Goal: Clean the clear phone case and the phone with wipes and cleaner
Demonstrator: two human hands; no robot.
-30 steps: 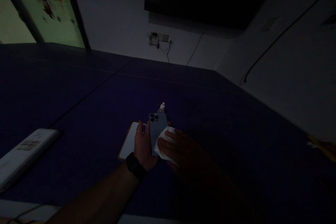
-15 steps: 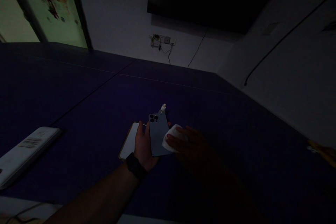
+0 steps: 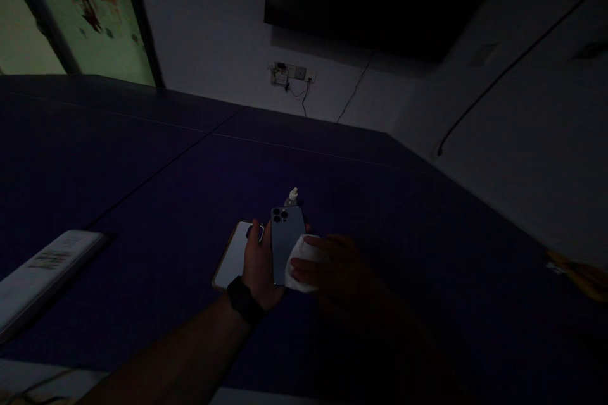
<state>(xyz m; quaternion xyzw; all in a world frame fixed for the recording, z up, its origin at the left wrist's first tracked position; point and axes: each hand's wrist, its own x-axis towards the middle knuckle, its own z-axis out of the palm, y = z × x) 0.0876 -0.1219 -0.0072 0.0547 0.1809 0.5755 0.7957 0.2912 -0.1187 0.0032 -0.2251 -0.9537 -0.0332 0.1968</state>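
My left hand (image 3: 259, 269), with a dark watch at the wrist, is closed around a blue-grey smartphone (image 3: 284, 237), its camera side facing up. Against the lower right of the phone's back, my right hand (image 3: 332, 266) presses a folded white tissue (image 3: 304, 266). Much of that hand is in deep shadow. On the table to the left of my left hand lies a phone case (image 3: 232, 262), pale inside with a brownish rim. Just beyond the phone stands a small bottle (image 3: 293, 197) with a white dropper top, its lower part hidden.
A long white box (image 3: 50, 266) lies on the dark blue surface (image 3: 166, 202) at the left. Toward the right edge is a yellow-orange item (image 3: 577, 275). Wall sockets with cables (image 3: 289, 73) sit below a large dark television (image 3: 380, 0).
My right hand has moved the tissue down and slightly left over the phone's back. The left hand keeps its hold on the phone almost unmoved.
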